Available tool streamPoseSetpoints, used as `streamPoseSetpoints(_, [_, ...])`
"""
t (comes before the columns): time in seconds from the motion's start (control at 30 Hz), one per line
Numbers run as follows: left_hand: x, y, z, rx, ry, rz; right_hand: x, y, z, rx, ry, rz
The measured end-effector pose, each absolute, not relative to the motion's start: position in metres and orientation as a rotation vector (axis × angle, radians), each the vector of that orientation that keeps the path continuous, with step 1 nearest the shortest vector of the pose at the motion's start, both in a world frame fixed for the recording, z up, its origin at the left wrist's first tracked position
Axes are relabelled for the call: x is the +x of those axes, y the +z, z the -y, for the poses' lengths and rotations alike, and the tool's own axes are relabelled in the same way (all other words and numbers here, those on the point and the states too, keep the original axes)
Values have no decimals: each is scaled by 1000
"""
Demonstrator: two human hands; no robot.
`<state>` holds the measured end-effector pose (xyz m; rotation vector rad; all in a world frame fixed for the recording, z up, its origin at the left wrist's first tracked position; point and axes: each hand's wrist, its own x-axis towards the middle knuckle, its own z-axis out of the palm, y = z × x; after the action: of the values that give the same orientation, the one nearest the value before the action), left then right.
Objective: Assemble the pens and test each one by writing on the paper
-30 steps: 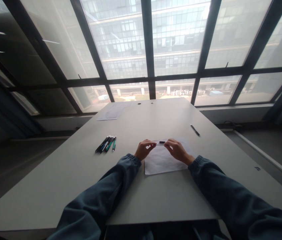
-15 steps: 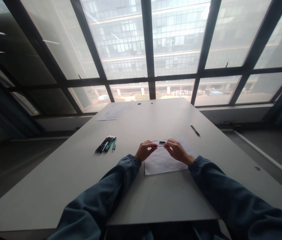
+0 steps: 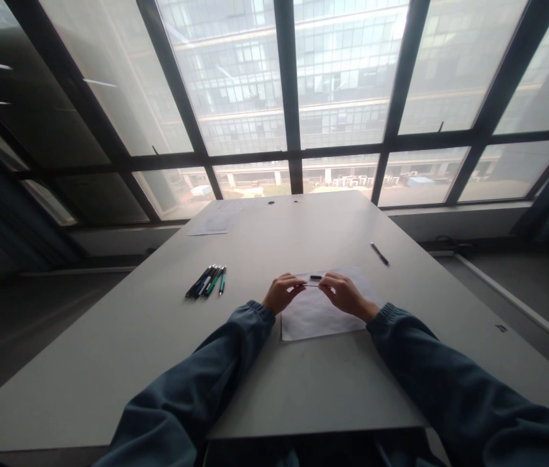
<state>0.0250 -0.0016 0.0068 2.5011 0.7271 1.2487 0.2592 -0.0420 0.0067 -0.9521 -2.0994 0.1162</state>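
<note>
Between my two hands stretches a thin dark pen refill (image 3: 312, 285), held level over a white sheet of paper (image 3: 325, 321). The fingertips of my left hand (image 3: 284, 291) pinch its left end. My right hand (image 3: 342, 294) pinches the other end with thumb and fingers. Just beyond the refill a short black pen part (image 3: 315, 277) lies on the paper, its right end close behind my right fingers. My fingers cover both ends of the refill, so its tips are hidden.
Left of my hands, several pens (image 3: 206, 281) lie side by side on the white table (image 3: 123, 363). A single dark pen (image 3: 380, 253) rests at the right. Printed sheets (image 3: 213, 222) lie at the far left, near the windows. A small dark mark (image 3: 500, 328) is by the right edge.
</note>
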Motion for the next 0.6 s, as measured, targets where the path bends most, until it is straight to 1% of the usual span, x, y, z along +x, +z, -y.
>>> streamPoseSetpoints(0.2, [25,8,2,2567,1213,-766,259,7,43,-974,150,2122])
streamPoseSetpoints(0.4, [25,8,1,2548,1278,-838,259,6,41,-1021,165,2028])
streamPoseSetpoints(0.5, [24,7,-2,2511,1324,-881,263,3,36,-1159,88,1900])
streamPoseSetpoints(0.6, [23,7,-4,2468,1365,-932,268,-4,30,-1352,-9,1899])
